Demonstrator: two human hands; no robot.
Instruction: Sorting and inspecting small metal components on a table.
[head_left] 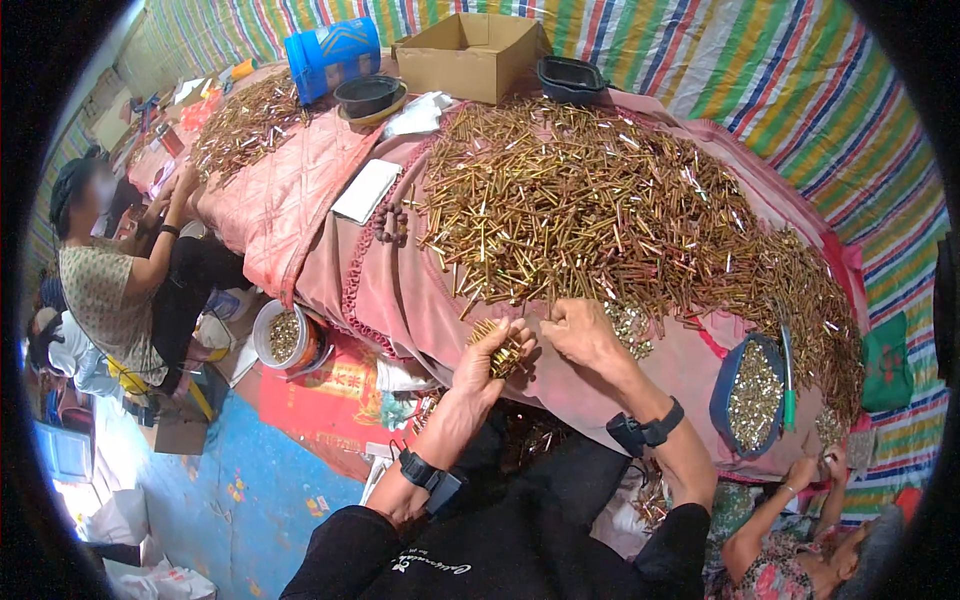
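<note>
Bundle: a small fistful of brass pins (497, 348), thin, shiny, lined up side by side, held in the left hand (487, 365) at the near edge of the counter.
Right hand (585, 335): curled loosely, fingertips down among loose pins just beside the bundle; whether it pinches any, I cannot tell.
Heap (610, 215): huge, tangled, glinting gold, barely dented by my reckoning; most is unsorted.
Counter (400, 290): draped in pink quilted cloth.
Tub (752, 395): blue, nearly full of upright pins.
Bucket (283, 338): white, on the floor, partly filled.
Box (468, 55): brown cardboard, open, far end.
</note>
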